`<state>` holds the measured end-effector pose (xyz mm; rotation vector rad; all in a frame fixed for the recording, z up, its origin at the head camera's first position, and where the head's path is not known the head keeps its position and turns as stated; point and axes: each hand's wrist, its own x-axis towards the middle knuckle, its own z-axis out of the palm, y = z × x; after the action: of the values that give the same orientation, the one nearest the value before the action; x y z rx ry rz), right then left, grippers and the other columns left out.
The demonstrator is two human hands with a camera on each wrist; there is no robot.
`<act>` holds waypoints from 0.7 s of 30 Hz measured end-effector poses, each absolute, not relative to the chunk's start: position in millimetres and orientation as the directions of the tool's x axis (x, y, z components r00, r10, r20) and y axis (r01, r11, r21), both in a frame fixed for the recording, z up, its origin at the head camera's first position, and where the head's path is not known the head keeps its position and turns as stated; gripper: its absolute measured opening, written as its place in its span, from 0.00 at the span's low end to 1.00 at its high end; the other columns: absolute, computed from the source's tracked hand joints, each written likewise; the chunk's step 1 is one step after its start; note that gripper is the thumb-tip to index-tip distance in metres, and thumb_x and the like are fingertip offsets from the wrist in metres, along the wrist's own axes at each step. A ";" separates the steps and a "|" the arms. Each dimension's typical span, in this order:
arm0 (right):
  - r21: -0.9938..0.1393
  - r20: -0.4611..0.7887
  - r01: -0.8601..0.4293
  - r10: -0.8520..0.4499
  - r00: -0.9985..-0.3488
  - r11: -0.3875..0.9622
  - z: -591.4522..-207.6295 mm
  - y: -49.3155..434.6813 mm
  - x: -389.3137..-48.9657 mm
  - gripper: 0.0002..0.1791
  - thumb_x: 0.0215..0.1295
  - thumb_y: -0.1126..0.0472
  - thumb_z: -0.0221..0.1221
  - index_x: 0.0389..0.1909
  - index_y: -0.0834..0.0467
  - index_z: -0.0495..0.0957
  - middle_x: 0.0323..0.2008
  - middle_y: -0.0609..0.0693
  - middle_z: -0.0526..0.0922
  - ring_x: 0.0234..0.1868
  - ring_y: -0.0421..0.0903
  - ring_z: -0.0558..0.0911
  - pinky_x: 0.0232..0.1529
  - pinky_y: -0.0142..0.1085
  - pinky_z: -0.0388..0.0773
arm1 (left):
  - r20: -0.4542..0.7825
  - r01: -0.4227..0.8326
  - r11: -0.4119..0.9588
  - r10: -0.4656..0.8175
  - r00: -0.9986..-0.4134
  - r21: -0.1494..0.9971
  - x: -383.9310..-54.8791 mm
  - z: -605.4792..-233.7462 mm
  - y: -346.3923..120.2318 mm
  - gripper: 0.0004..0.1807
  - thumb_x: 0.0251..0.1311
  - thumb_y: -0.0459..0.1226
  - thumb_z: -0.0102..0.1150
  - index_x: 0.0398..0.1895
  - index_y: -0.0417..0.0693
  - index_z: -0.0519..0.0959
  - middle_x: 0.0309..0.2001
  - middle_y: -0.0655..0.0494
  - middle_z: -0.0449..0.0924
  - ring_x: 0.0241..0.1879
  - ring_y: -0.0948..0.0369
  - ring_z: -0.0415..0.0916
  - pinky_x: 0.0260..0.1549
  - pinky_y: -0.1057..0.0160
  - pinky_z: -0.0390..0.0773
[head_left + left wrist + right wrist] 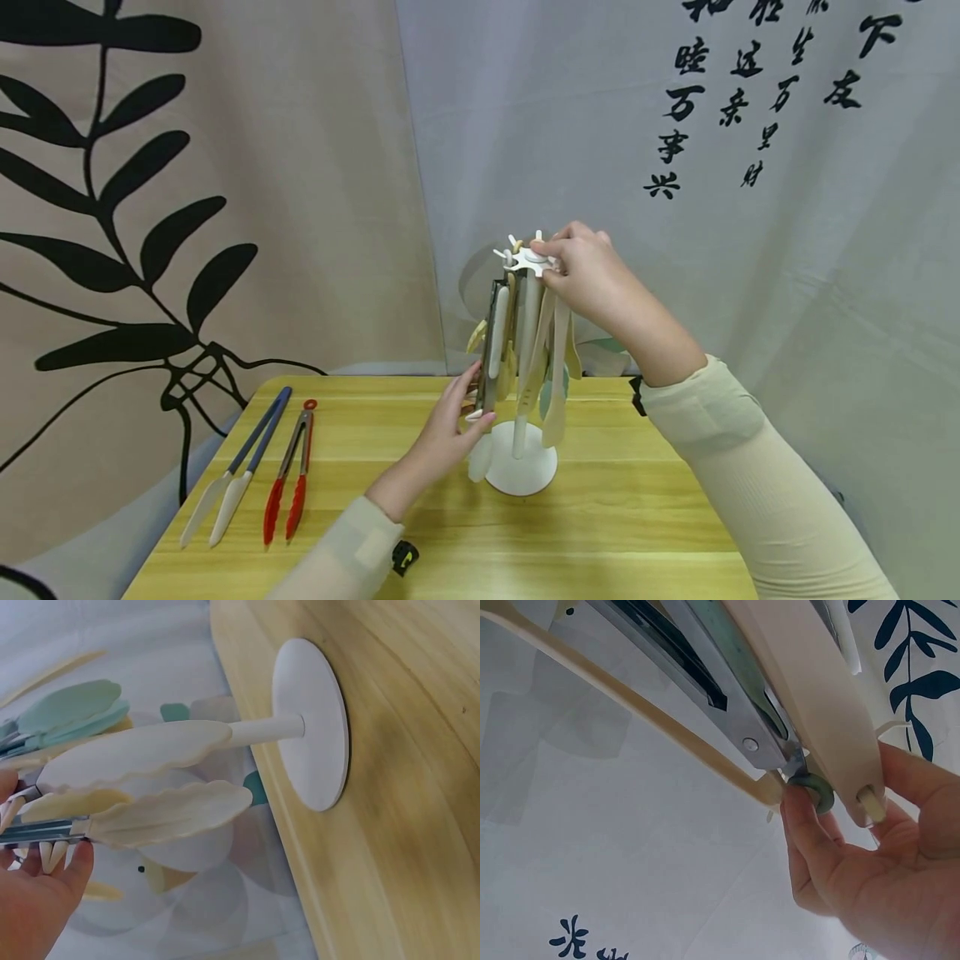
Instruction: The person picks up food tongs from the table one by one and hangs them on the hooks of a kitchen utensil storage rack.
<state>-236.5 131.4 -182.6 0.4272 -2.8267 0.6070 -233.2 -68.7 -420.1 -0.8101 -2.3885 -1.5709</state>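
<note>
A white utensil stand (520, 462) with a round base and a hooked top stands on the table, hung with several cream and green kitchen utensils. My left hand (444, 429) grips steel tongs with cream scalloped tips (169, 815) at the stand's left side. In the left wrist view, green-tipped tongs (71, 709) hang behind. At the hooked top (527, 260), my right hand (592, 271) pinches the edge, partly hiding it. The right wrist view has its fingers against a green ring (814, 791) at a tongs' end, beside a cream handle (810, 697).
Blue-handled tongs with whitish tips (238, 467) and red-tipped tongs (292, 475) lie on the left of the wooden table (637, 500). A patterned curtain (510, 125) hangs close behind the stand.
</note>
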 end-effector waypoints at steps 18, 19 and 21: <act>-0.338 0.306 -0.352 -0.252 -0.918 0.873 -186.5 134.7 -235.5 0.25 0.65 0.64 0.54 0.64 0.54 0.70 0.58 0.58 0.69 0.53 0.57 0.65 0.49 0.46 0.70 | 0.382 0.489 0.490 0.308 -0.871 0.721 -235.3 -410.4 -68.7 0.41 0.60 0.42 0.62 0.73 0.52 0.53 0.62 0.53 0.64 0.62 0.56 0.65 0.63 0.51 0.66; -0.335 0.309 -0.354 -0.253 -0.917 0.873 -186.9 134.6 -235.6 0.25 0.65 0.64 0.54 0.64 0.54 0.70 0.58 0.58 0.69 0.53 0.57 0.65 0.49 0.46 0.70 | 0.379 0.488 0.494 0.309 -0.872 0.719 -235.6 -410.4 -69.0 0.40 0.60 0.42 0.62 0.73 0.52 0.53 0.62 0.53 0.64 0.62 0.55 0.65 0.63 0.51 0.66; -0.334 0.315 -0.358 -0.255 -0.914 0.872 -187.5 134.3 -235.7 0.25 0.65 0.64 0.54 0.64 0.53 0.70 0.58 0.57 0.70 0.53 0.57 0.65 0.48 0.45 0.71 | 0.374 0.486 0.498 0.312 -0.873 0.718 -236.2 -410.7 -69.5 0.40 0.60 0.42 0.61 0.73 0.52 0.53 0.62 0.53 0.64 0.63 0.55 0.64 0.63 0.51 0.66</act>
<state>-235.7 134.3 -187.5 0.4640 -2.7822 0.5689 -236.2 -69.5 -410.7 -0.6868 -2.5453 -1.3134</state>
